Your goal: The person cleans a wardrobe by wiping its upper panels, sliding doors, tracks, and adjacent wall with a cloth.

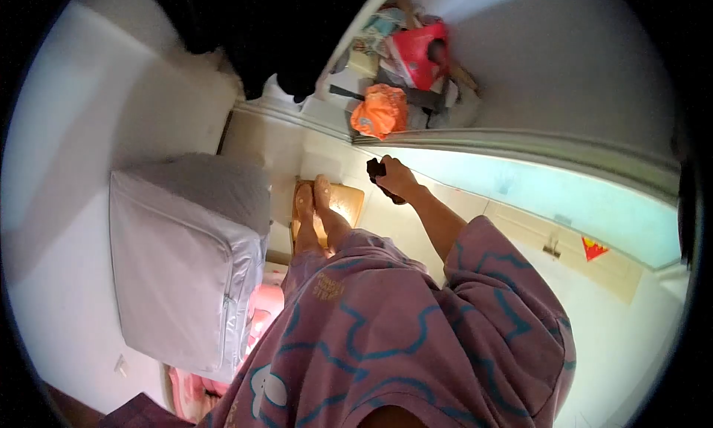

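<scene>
My right hand (399, 180) is held out low in front of me, its fingers closed around a small black item (376, 170). Part of that item shows above the fingers and part below; its kind cannot be made out. My left hand is out of the picture; only a bit of purple sleeve (141, 413) shows at the lower left. My bare feet (312, 194) stand on a tan, square-topped stool or seat (346, 203).
A grey fabric-covered box-shaped thing (174, 261) stands at left, with pink cloth (266, 309) beside it. Behind a ledge lie an orange bag-like bundle (380, 111) and a red-and-pink package (420, 55). Black shapes (260, 27) hang overhead. A door handle (551, 248) shows at right.
</scene>
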Action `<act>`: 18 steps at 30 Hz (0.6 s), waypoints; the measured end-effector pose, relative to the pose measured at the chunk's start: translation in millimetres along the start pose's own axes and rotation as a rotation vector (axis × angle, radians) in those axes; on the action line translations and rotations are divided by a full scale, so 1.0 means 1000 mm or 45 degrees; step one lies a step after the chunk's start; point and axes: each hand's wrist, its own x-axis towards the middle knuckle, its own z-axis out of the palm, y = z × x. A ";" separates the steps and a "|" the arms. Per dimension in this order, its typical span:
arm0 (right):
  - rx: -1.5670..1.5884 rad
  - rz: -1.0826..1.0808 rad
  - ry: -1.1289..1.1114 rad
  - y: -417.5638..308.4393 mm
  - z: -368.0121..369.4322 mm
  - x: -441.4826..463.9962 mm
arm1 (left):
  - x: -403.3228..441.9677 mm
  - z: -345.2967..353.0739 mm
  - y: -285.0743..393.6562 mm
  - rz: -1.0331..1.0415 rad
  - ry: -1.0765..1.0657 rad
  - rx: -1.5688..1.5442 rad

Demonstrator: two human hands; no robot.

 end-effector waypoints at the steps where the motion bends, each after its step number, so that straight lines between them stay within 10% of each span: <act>1: 0.024 0.024 0.030 0.011 -0.002 -0.011 | -0.015 -0.005 0.013 -0.091 -0.050 -0.069; 7: 0.806 0.297 0.616 0.058 -0.028 -0.095 | -0.137 -0.032 0.144 -0.544 -0.742 -0.467; 12: 0.671 0.398 0.973 0.102 -0.097 -0.143 | -0.280 -0.065 0.253 -0.124 -1.104 -0.683; 18: 0.479 0.232 0.993 0.122 -0.167 -0.165 | -0.350 -0.131 0.323 -0.452 -1.390 -0.614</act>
